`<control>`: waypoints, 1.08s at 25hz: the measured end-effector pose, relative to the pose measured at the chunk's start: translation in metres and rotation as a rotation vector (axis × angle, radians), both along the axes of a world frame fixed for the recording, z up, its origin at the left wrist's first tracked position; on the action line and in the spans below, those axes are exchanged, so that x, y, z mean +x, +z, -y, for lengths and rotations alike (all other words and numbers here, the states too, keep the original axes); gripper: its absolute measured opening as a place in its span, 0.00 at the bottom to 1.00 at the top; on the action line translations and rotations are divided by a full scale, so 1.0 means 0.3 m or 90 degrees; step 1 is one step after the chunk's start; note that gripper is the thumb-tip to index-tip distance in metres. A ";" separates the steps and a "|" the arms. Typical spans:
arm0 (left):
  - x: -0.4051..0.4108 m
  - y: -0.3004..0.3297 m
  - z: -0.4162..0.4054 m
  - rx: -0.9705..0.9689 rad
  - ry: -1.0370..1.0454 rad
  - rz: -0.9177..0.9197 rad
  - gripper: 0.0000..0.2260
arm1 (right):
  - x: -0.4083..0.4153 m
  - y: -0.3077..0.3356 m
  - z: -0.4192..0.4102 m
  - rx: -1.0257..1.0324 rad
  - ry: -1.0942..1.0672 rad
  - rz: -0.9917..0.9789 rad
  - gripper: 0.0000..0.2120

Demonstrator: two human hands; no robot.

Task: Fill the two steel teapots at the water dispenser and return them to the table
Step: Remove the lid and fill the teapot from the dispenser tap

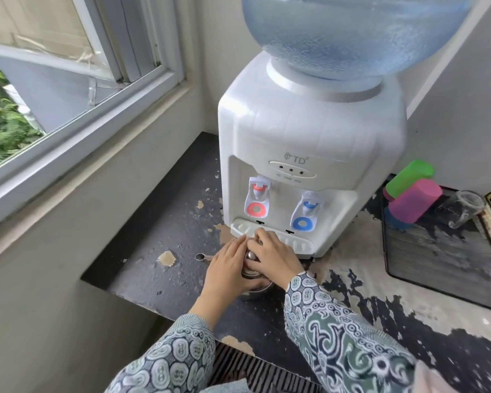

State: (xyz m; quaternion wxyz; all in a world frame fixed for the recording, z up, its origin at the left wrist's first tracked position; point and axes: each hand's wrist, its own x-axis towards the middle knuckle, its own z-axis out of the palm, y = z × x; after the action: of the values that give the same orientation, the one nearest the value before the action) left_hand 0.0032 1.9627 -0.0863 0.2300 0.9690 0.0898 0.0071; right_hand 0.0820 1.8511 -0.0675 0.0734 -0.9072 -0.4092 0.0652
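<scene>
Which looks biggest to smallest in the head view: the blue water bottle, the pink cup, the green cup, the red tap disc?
1. blue water bottle
2. pink cup and green cup: alike, not ranked
3. red tap disc

Peeling dark counter (159, 222), water dispenser (309, 154), steel teapot (253, 282), mesh tray (442, 262)

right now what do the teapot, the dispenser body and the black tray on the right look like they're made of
Teapot: polished steel by the look, with mirror-like glints on lid and spout; both hands cover most of it. Dispenser body: white moulded plastic, smooth with a soft sheen and rounded seams. Black tray: probably metal wire mesh, given its fine grid texture and thin dark rim.
</scene>
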 end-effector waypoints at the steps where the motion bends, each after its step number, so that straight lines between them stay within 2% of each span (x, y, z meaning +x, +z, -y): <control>1: 0.000 -0.001 -0.001 -0.032 -0.002 0.004 0.44 | 0.005 -0.001 -0.005 0.006 0.010 0.002 0.18; 6: 0.005 0.002 -0.017 -0.146 0.009 0.028 0.41 | 0.013 -0.012 -0.030 0.021 0.020 -0.044 0.14; 10: 0.012 0.001 -0.016 -0.150 0.009 0.021 0.39 | 0.027 0.017 -0.033 0.031 0.017 -0.082 0.16; 22: 0.013 0.028 0.001 -0.144 -0.017 0.037 0.35 | 0.012 0.050 -0.035 0.078 -0.037 -0.173 0.13; 25: 0.013 0.036 0.002 -0.152 -0.016 0.029 0.35 | 0.025 0.034 -0.028 0.137 -0.077 -0.208 0.12; 27: 0.013 0.042 0.000 -0.173 -0.007 0.026 0.35 | 0.049 0.033 -0.027 0.153 -0.078 -0.220 0.14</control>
State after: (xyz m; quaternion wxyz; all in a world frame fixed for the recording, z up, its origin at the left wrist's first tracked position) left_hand 0.0072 1.9627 -0.0736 0.3607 0.9292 0.0800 0.0134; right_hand 0.0966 1.8593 -0.0575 0.2536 -0.8903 -0.3398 0.1663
